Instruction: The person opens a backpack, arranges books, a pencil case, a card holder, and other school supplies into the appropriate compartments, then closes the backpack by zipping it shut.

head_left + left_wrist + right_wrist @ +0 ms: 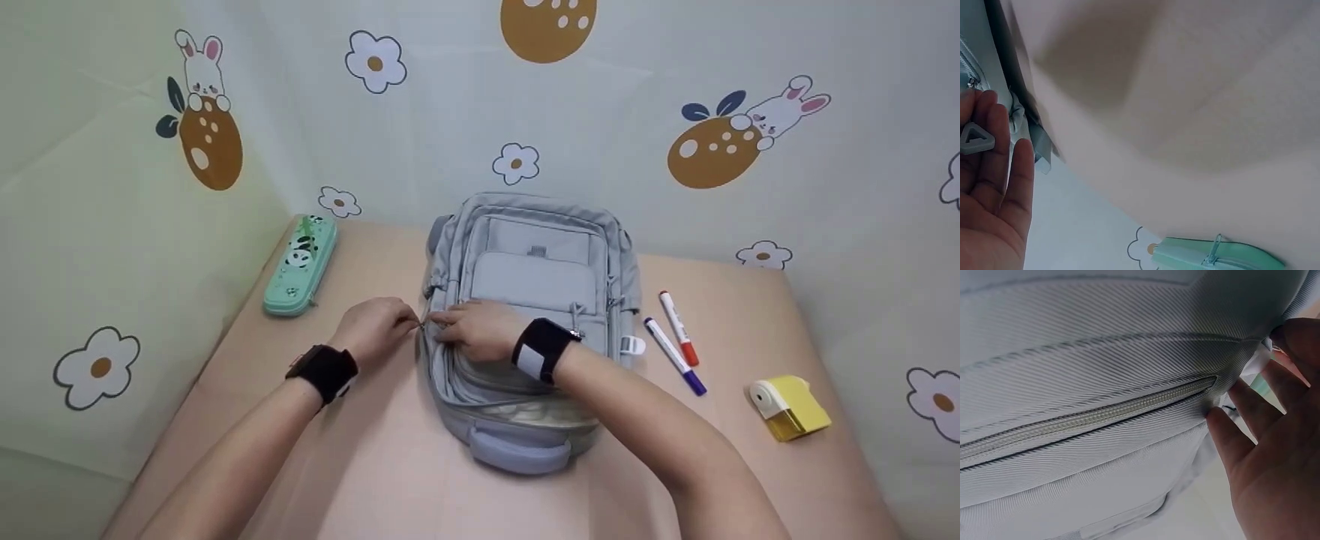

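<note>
One grey backpack (534, 276), beneath gripping right hand (484, 330), beside left hand (375, 328) pinching its zip pull (977, 147)

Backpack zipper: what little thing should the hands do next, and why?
Maybe the left hand should slide the zipper pull a little along its track: its fingers pinch that pull, while the right hand touches the grey backpack's edge close by, perhaps steadying it.

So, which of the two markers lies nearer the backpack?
The purple-capped marker; the red-capped marker lies beyond it, farther from the backpack.
</note>
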Tool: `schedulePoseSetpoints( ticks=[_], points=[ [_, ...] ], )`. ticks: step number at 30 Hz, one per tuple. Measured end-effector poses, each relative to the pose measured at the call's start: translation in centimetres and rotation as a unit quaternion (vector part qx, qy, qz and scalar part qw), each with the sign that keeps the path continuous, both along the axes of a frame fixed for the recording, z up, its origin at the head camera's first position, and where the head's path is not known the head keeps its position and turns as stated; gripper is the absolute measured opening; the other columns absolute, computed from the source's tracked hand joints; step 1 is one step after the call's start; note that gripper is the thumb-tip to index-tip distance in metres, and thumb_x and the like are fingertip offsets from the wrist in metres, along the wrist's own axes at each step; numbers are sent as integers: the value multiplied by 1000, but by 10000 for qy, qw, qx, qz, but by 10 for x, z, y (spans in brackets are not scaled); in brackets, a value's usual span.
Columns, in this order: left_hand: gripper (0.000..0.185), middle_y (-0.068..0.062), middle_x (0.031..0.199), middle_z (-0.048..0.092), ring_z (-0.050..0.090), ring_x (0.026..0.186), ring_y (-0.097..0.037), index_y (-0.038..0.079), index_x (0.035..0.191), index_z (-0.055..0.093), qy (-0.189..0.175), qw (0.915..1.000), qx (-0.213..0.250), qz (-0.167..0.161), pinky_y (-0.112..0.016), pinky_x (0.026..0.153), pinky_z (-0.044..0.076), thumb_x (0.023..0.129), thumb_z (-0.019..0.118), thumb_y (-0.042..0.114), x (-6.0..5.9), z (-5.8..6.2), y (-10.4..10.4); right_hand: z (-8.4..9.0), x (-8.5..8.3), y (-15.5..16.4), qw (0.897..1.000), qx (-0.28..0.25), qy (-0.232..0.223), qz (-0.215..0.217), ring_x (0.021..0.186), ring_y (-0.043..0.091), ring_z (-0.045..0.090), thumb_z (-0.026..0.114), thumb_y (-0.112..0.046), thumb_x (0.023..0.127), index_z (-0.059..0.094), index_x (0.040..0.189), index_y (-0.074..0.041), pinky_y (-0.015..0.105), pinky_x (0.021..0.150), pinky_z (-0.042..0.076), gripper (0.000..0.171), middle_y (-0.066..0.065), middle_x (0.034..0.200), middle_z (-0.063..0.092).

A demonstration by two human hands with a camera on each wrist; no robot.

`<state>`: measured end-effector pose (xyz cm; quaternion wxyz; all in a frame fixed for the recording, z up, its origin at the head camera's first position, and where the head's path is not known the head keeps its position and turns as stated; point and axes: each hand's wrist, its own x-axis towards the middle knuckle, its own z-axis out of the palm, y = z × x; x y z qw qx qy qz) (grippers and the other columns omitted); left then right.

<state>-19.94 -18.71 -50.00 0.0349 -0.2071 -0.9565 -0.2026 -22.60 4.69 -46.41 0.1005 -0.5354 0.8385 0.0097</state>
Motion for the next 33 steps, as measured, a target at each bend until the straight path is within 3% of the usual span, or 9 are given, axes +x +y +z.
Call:
schedulePoseSetpoints(
  ticks=[11,20,26,33],
  points=[
    [7,-3,88,73,70,85,-27,11,94,79,12,9995,-202,-250,-45,78,56,93,72,15,18,6,1,6,2,-1,9996,197,-133,-165,147,28,38,50,-6,95,57,147,-20,47,120,26,54,5,160,40],
    [6,0,90,73,70,84,-22,12,96,78,-163,9962,-343,-784,-41,75,57,92,74,13,34,14,6,6,4,-2,9988,403,-13,-267,147,28,37,47,-8,98,55,149,-22,46,120,27,54,3,162,38],
    [6,1,89,72,70,84,-21,13,96,79,-281,9971,-207,-676,-40,77,56,92,75,14,34,12,4,2,8,-2,9986,387,42,-367,148,29,35,49,-15,99,53,151,-23,47,120,28,52,2,164,34],
    [6,2,88,72,69,83,-20,12,96,78,-343,9975,-168,-587,-40,77,56,92,74,15,35,11,3,10,27,7,9988,332,-96,-349,150,31,30,48,-39,106,50,153,-19,48,122,21,50,5,165,32]
  ],
)
